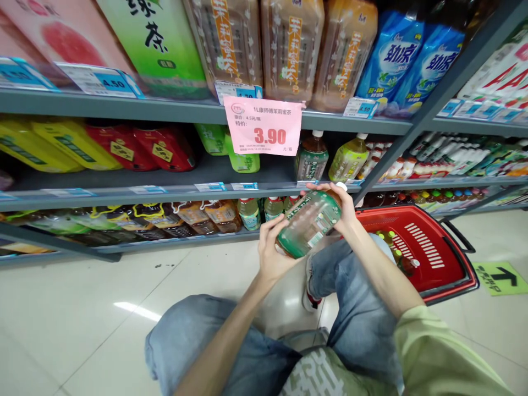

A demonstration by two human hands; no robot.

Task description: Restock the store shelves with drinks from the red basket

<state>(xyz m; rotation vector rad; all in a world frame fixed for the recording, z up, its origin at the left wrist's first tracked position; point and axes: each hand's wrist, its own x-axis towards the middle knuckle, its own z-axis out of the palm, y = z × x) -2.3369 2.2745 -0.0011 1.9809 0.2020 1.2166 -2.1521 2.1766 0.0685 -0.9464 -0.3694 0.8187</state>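
A large drink bottle (310, 224) with a green printed label and a white cap is tilted between my two hands, above my knees and in front of the shelf. My left hand (272, 247) wraps round its base end. Near the cap end, my right hand (344, 206) grips the bottle, its fingers partly hidden behind it. A barcode shows on the label's lower side. Just beyond my hands, a dark green-labelled bottle (312, 159) and a yellow-green bottle (350, 158) stand on the middle shelf.
To my right a red shopping basket (449, 247) sits on the floor with several bottles inside. A pink price sign (264, 126) hangs from the upper shelf edge (173, 107). Red drink packs (142, 146) stand further left. A green floor sticker (500, 278) lies right of the basket.
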